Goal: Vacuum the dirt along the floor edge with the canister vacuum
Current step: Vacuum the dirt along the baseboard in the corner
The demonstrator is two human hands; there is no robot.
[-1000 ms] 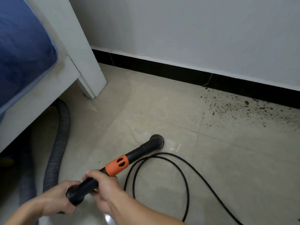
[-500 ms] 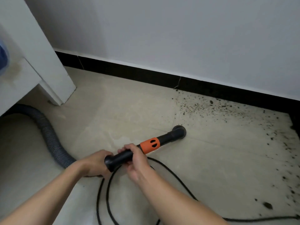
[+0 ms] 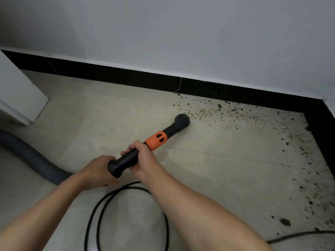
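Nearest, at lower centre, a looped black cord (image 3: 108, 195) on the floor. Above it, left hand (image 3: 98, 171) wrapped round the rear end of the black vacuum pipe (image 3: 125, 162), right hand (image 3: 145, 159) gripping it just ahead. Long axis slanting toward upper right, nozzle (image 3: 182, 121) at the edge of the dirt (image 3: 217, 113) beside the black skirting (image 3: 126, 77).

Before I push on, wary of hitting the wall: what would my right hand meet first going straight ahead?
The right hand, carrying the wand, would first reach the dirt, then probably the black baseboard.
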